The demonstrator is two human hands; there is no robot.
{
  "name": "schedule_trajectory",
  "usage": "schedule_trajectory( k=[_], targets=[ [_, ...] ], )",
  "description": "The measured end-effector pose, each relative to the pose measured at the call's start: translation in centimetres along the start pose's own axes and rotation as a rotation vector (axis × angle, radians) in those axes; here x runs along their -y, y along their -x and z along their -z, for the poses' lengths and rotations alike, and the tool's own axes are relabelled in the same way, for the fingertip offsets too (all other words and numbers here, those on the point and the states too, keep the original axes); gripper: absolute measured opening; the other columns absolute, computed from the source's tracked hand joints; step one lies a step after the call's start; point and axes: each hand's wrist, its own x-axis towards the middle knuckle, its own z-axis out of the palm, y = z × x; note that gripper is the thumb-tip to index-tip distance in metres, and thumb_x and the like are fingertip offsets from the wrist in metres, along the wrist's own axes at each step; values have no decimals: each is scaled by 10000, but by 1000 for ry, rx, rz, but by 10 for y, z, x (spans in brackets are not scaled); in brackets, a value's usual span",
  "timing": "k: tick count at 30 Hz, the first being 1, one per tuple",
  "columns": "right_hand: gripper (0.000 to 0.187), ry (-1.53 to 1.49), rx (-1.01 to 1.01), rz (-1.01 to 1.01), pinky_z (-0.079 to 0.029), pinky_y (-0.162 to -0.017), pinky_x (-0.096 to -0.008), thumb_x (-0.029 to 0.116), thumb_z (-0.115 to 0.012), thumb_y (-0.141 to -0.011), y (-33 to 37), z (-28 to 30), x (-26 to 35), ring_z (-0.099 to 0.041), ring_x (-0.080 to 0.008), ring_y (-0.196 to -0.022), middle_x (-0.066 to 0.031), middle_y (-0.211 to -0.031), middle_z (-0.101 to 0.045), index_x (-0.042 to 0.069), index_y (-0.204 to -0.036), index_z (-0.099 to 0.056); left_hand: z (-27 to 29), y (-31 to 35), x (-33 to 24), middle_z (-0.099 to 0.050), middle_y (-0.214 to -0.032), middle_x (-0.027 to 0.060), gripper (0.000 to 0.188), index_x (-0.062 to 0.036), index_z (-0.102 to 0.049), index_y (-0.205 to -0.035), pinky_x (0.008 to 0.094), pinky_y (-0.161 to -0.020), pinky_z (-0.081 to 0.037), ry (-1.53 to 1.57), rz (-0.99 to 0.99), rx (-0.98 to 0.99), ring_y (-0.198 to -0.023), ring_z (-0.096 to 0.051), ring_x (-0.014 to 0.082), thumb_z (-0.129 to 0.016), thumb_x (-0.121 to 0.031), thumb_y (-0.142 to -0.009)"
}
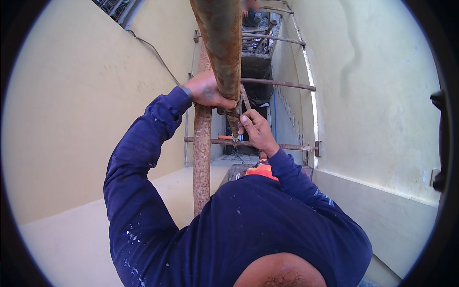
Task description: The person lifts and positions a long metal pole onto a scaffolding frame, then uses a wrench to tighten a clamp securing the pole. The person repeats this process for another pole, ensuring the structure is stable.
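A thick rusty pipe [224, 43] runs down from the top of the head view. My left hand [208, 90] is wrapped round its lower part, thumb across the front. Just below and to the right, my right hand [258, 131] is closed, thumb and fingers pinched against a thin dark piece [231, 113] at the pipe. What that piece is I cannot make out. Under my left wrist stands a second rusty pipe [202, 153]. Thin wire [234, 140] hangs at the lower end of the first pipe, close to a short orange bar [227, 137].
Cream walls rise at the left [71, 119] and right [382, 95]. Between them, a scaffold frame [311, 81] carries rusty crossbars [279, 84]. Farther off, at the top, another person [250, 14] is partly visible. An orange-red cloth [263, 171] shows below my right hand.
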Motion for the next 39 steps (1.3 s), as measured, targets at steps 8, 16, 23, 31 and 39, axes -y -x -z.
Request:
schedule_trajectory(
  k=[8,16,23,31,39],
  targets=[
    [422,-113,-113,-24,-487,-597,-268,435,-441,-1068,7,-18,-17,-595,-99,-657,-35,-724,-554,31,-987,-534,-1,-1,1,-711,-1086,99,446,-102,-695,-1175,360,-923,-519,-9,-18,18,-1012,-662,219,-812,-252,-770],
    [167,151,-205,96,-444,-642,-302,147,-625,-956,18,23,8,-536,-136,-704,-43,-789,-588,-1,-878,-623,-2,-2,0,-711,-1051,107,428,-113,-704,-1104,362,-895,-523,10,26,25,-988,-671,269,-790,-317,-738],
    [220,-127,-172,-89,-432,-724,-225,266,-557,-1007,-107,75,22,-590,-66,-856,29,-930,-660,95,-1035,-691,1,0,-3,-719,-1050,82,446,-148,-708,-1155,357,-899,-521,-93,5,30,-985,-673,234,-811,-301,-749],
    [382,139,600,225,-475,-914,-348,338,-591,-988,-255,27,70,-620,-207,-1037,-84,-1178,-661,55,-1238,-652,-4,-10,3,-728,-1031,68,449,-194,-749,-1077,393,-916,-501,-275,26,21,-990,-668,266,-816,-399,-682],
    [524,887,1305,268,-465,-1011,-398,371,-636,-943,-280,-86,94,-594,-314,-1205,-167,-1316,-635,49,-1354,-586,-4,-1,7,-724,-1000,63,440,-181,-735,-1035,399,-806,-540,-325,50,4,-945,-681,276,-793,-430,-677]
  ],
)
